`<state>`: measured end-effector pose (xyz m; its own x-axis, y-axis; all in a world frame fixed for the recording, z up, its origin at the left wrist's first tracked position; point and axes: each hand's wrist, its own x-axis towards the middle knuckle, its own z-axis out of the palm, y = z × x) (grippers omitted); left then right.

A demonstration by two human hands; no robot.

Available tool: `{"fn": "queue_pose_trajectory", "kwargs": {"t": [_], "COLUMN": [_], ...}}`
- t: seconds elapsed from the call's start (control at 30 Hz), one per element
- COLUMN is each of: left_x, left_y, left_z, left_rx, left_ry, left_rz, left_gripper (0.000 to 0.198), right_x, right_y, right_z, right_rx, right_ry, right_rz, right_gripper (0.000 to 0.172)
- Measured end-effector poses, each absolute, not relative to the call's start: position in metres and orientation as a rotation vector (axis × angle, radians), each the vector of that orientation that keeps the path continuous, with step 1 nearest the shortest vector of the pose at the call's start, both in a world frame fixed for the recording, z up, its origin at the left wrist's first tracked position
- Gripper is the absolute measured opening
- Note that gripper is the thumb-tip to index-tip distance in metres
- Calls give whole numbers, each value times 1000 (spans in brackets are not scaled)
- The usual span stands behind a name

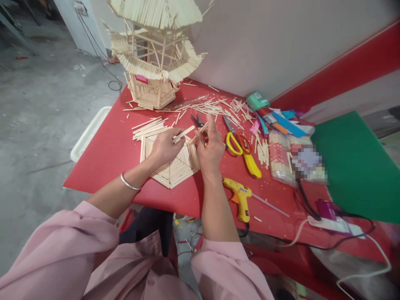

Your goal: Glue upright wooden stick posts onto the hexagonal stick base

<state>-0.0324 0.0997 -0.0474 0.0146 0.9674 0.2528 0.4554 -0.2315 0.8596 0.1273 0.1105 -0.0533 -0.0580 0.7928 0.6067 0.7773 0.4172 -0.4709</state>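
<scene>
slim margin between stick panel point(175, 171) and tabletop edge point(173, 203)

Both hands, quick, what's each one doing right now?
Left hand: closed, holding pale sticks.
Right hand: another stick shows at it; can't tell whether its grip is closed.

At the centre of the frame, the left hand point(168, 146) pinches slim pale wooden sticks point(186, 133) above a flat, many-sided panel of pale wooden sticks point(170, 171) on the red surface point(103, 160). Just right of it, the right hand point(211, 148) has its index finger raised; its grip is unclear. A tiered pagoda model of pale wood point(156, 58) stands at upper centre-left. Right of centre lie yellow-handled metal scissors point(233, 143), with a yellow plastic glue gun point(242, 198) below and a flat green board point(359, 171) at far right.
</scene>
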Motion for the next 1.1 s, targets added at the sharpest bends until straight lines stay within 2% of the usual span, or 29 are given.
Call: {"fn": "queue_pose_trajectory", "kwargs": {"t": [1.1], "left_x": [-32], "left_y": [99], "left_z": [-50], "left_rx": [1746], "left_ry": [1437], "left_rz": [1183], "left_gripper": [8], "right_x": [131], "right_y": [110], "right_z": [-54], "right_rx": [-1359], "right_ry": [-1830], "right_rz": [18], "right_gripper": [52]}}
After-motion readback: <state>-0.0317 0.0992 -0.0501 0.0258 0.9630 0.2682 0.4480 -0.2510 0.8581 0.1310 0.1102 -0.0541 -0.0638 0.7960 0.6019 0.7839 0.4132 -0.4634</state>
